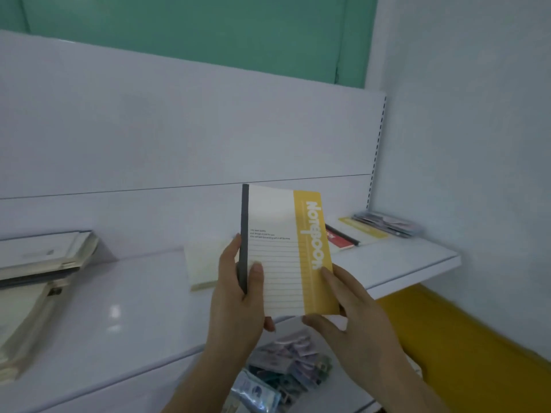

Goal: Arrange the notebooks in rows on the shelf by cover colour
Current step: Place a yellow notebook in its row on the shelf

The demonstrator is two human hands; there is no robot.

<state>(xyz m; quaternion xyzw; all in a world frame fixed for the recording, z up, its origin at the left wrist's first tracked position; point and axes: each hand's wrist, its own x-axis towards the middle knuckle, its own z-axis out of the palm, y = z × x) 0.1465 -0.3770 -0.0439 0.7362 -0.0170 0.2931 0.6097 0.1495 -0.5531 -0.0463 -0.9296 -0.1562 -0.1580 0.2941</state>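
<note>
A notebook (283, 248) with a white lined cover, a yellow band and a dark grey spine is held upright above the white shelf (119, 308). My left hand (238, 293) grips its spine side, thumb on the cover. My right hand (348, 317) pinches its lower right corner. Behind it a pale yellow notebook (202, 263) lies flat on the shelf. At the shelf's right end lie a red notebook (340, 238), a yellow-banded notebook (363, 231) and a pile of greyish notebooks (387, 225).
A stack of pale notebooks (35, 269) sits at the left edge of the shelf. On a lower level below my hands lie several small packets (286, 368). A yellow surface (462, 338) shows at the lower right. The white wall (477, 144) closes the right side.
</note>
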